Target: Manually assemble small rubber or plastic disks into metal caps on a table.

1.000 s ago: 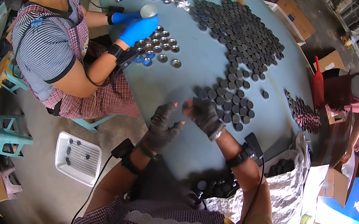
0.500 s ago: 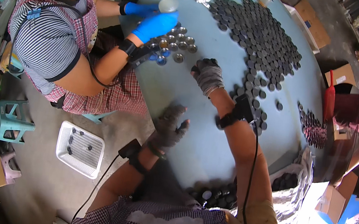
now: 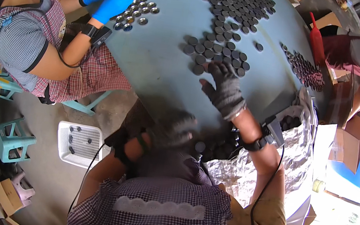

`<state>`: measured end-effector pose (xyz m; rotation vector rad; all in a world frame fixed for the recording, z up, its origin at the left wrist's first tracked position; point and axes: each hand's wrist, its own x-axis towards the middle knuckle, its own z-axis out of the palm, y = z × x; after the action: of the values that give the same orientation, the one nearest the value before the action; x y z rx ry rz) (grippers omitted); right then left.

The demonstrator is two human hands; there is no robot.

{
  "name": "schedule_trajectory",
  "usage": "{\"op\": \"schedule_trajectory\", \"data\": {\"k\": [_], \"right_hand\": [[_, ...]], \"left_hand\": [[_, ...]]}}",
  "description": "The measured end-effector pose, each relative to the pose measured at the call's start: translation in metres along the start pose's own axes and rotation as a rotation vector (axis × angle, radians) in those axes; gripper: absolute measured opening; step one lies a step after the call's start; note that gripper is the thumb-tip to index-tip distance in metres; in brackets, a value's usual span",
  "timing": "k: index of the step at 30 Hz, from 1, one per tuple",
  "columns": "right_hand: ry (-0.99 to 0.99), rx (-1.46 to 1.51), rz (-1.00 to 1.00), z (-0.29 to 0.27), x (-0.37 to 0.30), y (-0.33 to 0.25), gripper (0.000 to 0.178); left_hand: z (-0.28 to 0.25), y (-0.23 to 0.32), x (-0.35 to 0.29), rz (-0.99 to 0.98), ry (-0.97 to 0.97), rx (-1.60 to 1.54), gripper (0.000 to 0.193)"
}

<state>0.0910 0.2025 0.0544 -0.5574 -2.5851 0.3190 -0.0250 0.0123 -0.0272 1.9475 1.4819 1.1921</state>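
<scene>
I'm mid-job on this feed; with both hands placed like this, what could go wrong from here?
Right hand: it is at the near end of the loose black discs, so a careless sweep might scatter some.
Left hand: blurred near the edge of the table; I can't tell if it holds anything, but anything in it could drop.
Cable: it hangs by the foil and might snag.
</scene>
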Motion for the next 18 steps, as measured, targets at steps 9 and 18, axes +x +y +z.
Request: {"op": "schedule_trajectory", "data": {"k": [9, 18], "right_hand": [[0.034, 0.249, 0.088, -0.022, -0.061, -0.027, 0.04], [-0.06, 0.933, 0.469, -0.003, -0.09, -0.013, 0.033]], "left_hand": [[0.033, 0.053, 0.011, -0.131, -0.547, 0.281, 0.049], [0.029, 0.035, 0.009, -0.392, 0.084, -0.672, 0.047]]}}
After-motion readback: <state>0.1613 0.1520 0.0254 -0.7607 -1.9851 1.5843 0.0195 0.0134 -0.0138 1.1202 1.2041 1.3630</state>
